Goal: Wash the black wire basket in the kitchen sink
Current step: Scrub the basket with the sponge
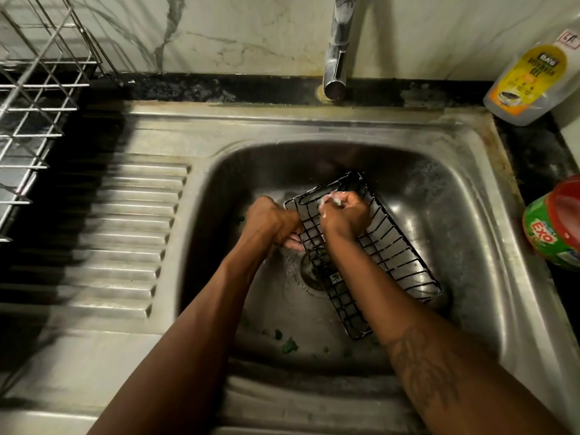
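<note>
Head view, black wire basket [396,250], scrubber [330,199], EXO tub [547,238], Dishwash Gel bottle [533,81]

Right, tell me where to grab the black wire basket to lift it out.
Take the black wire basket by its long right rim, from above on the right. That side is free: the left hand grips the opposite rim, the right hand holds a soapy scrubber at the far end. Open mesh lets fingers hook under.
</note>
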`<state>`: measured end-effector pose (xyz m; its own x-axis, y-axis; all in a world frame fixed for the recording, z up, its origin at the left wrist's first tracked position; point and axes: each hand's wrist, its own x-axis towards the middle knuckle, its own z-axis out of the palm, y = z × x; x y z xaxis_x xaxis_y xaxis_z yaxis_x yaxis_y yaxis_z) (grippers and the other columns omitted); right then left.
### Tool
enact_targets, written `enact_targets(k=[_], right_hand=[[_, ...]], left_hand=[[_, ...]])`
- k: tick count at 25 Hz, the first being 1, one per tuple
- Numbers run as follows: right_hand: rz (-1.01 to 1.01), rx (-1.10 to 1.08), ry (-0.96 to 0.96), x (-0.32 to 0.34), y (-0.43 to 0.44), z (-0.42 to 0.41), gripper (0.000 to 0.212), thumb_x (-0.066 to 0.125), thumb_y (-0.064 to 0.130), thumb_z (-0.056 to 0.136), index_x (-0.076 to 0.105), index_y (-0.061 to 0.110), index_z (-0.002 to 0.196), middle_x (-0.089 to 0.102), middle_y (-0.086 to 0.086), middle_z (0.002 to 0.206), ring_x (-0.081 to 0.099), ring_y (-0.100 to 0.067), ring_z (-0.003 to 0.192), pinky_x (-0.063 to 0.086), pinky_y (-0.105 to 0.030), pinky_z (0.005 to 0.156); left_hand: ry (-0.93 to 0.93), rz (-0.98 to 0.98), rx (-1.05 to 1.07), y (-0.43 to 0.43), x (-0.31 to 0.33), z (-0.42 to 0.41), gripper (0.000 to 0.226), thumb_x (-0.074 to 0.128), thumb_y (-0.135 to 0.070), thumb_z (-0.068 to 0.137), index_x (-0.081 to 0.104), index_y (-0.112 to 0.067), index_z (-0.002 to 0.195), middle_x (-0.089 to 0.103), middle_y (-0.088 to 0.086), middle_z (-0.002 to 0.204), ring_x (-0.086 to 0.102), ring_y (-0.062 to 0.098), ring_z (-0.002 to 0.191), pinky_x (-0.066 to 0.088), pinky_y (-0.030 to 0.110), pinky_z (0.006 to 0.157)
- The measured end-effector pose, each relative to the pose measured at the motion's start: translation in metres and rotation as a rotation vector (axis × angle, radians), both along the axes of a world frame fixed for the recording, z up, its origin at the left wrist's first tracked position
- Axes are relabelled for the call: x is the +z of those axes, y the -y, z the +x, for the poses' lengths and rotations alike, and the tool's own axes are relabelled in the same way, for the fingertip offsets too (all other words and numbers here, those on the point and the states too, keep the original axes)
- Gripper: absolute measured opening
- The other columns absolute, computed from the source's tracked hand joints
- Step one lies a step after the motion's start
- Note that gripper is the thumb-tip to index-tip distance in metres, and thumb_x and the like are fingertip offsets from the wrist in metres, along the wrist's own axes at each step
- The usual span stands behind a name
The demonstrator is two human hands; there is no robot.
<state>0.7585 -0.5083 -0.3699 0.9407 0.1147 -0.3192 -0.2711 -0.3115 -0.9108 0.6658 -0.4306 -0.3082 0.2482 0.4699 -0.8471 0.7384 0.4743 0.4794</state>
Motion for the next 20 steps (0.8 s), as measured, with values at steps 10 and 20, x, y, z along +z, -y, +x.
enact_targets(k=[10,20], right_hand=[[0.077,0.089,0.388,0.020,0.014,-0.008,0.022,0.072,0.000,0.087,0.074,0.011,0.106,0.073,0.003,0.097,0.071,-0.011,0.089,0.057,-0.016,0.073],[-0.155,0.584,0.787,0.022,0.011,-0.013,0.023,0.061,-0.003,0.093,0.076,0.003,0.109,0.074,-0.010,0.105,0.067,-0.013,0.089,0.040,0.004,0.081]], left_hand=[[-0.076,0.245,-0.088,0.004,0.011,-0.010,0.036,0.078,-0.038,0.090,0.072,-0.002,0.092,0.075,0.012,0.066,0.076,0.020,0.061,0.064,0.031,0.062],[-0.025,0.934,-0.481,0.005,0.000,-0.016,0.004,0.071,-0.022,0.083,0.072,-0.021,0.081,0.067,-0.001,0.079,0.063,0.016,0.071,0.046,0.021,0.059]])
